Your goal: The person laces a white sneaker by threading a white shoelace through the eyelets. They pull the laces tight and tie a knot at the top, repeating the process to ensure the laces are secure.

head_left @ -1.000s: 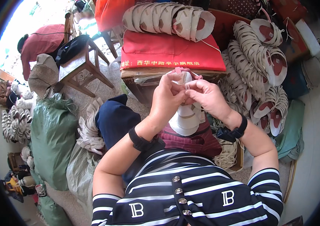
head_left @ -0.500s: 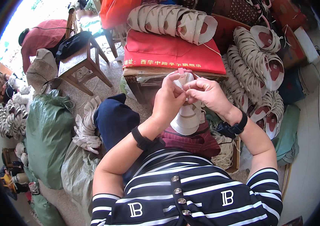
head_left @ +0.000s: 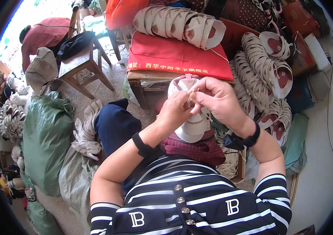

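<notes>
A white shoe (head_left: 190,132) with a pink heel tab rests over my lap, its toe toward me. Above its opening, my left hand (head_left: 174,107) is closed in a pinch, and what it grips is hidden behind the fingers. My right hand (head_left: 218,102) meets it there, thumb and forefinger pressed together on a thin pale shoelace (head_left: 193,91). The fingertips of both hands almost touch, covering the middle of the shoe.
Ahead stands a wooden stool covered by a red cloth (head_left: 174,55), with nested pale shoe uppers (head_left: 166,23) on it. More stacked uppers (head_left: 258,70) lie right, above a box of pale laces (head_left: 229,166). Left are a green sack (head_left: 47,145), a wooden chair (head_left: 82,62) and a bent-over person (head_left: 48,35).
My right hand has moved a little up and in over the shoe, its back now turned more upward. My left hand has lowered slightly, and its fingers have drawn together.
</notes>
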`<act>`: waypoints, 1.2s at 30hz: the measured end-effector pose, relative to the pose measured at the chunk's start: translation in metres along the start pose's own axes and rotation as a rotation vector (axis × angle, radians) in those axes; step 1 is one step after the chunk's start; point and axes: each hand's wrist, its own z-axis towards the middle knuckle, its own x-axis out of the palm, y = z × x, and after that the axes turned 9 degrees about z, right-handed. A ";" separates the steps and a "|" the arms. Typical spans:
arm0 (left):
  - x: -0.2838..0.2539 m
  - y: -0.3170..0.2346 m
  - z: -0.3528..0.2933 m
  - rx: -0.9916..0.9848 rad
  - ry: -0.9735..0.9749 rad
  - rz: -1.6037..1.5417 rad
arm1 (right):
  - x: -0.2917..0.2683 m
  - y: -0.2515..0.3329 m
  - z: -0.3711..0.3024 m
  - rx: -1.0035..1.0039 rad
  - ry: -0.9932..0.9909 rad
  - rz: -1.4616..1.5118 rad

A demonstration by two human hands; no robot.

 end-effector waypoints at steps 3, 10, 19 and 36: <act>-0.003 -0.002 -0.007 0.152 -0.126 0.012 | 0.031 0.071 -0.004 -0.203 0.094 0.057; -0.019 -0.049 -0.014 0.293 -0.016 -0.280 | 0.017 0.149 0.018 -0.530 0.091 0.183; -0.119 -0.106 -0.003 0.154 0.412 -0.681 | -0.055 0.064 0.068 -0.166 -0.220 -0.129; -0.079 0.008 0.005 -0.334 -0.147 -0.649 | -0.062 -0.072 -0.029 -0.031 0.061 -0.562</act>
